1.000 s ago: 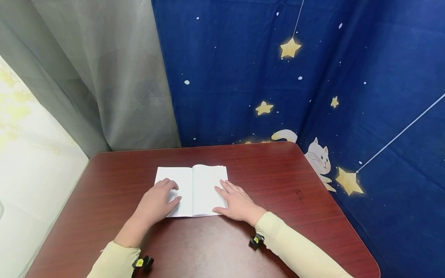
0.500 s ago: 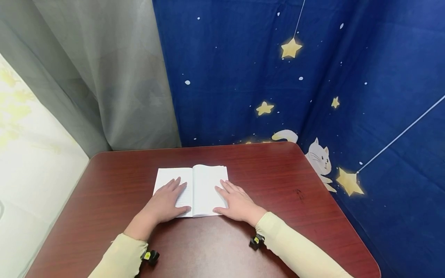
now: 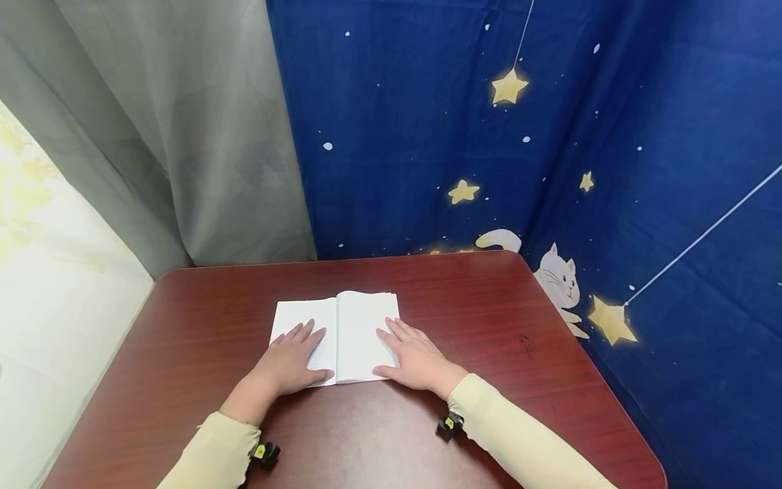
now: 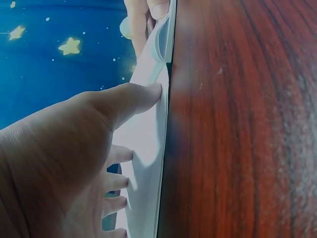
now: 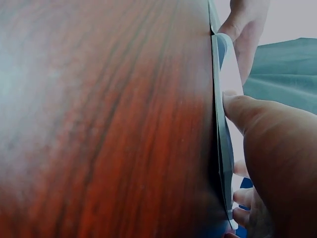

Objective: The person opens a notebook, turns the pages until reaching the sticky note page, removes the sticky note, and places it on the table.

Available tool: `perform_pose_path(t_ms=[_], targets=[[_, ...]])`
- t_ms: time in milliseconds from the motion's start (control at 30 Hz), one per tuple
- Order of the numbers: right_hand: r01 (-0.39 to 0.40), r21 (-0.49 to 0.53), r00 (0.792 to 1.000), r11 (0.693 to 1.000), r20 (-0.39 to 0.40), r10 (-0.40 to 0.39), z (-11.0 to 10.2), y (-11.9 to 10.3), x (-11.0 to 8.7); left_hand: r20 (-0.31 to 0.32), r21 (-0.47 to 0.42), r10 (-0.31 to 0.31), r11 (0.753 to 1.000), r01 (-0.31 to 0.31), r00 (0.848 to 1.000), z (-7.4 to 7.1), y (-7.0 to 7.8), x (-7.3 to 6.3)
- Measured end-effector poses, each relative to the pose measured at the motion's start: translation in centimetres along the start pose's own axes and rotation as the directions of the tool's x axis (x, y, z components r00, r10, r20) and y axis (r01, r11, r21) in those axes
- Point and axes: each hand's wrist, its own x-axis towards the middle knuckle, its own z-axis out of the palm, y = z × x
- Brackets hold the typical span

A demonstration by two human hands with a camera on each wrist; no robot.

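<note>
An open notebook [image 3: 360,326] with white pages lies flat on the table, its spine running away from me. On the left page my left hand [image 3: 287,363] rests with fingers spread and straight, the thumb near the spine at the front edge. My right hand [image 3: 418,356] lies spread on the outer part of the right page, thumb at the near edge. In the left wrist view the left fingertips [image 4: 119,182] and thumb touch the paper. The right wrist view shows the right thumb [image 5: 237,106] on the page, above the notebook's dark cover edge [image 5: 218,119].
The dark red wooden table [image 3: 476,292] has rounded corners. Behind it hang a grey curtain [image 3: 238,136] and a blue curtain [image 3: 397,102] printed with stars and a cat. Small black cameras [image 3: 267,454] sit on both wrists.
My left hand has gone from bent fingers to spread, straight fingers on the left page, shifting slightly right. The notebook's left side has shifted slightly towards me. The right hand stays in place.
</note>
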Motion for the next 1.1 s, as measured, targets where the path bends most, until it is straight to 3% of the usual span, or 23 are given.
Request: perform_pose_path(t_ms=[267,433,567,1100], targets=[[0.010,0.028,1.000,1.000,-0.029,-0.009,-0.4,-0.2,0.1,-0.005,-0.025,-0.008,1.000,0.008,1.000,0.0,-0.2,0.0],[0.118,0.052,0.990,0.992,-0.088,-0.113,-0.7,-0.9,-0.1,0.006,-0.024,-0.017,1.000,0.017,1.000,0.0,0.0,0.0],[0.180,0.020,0.981,0.983,-0.072,-0.178,-0.8,-1.2,-0.2,0.011,-0.024,-0.020,0.999,0.020,1.000,-0.1,0.1,0.1],[0.184,-0.067,0.982,0.981,-0.034,-0.187,-0.7,-1.5,-0.3,0.008,-0.023,-0.015,1.000,0.015,1.000,-0.2,0.2,0.0]])
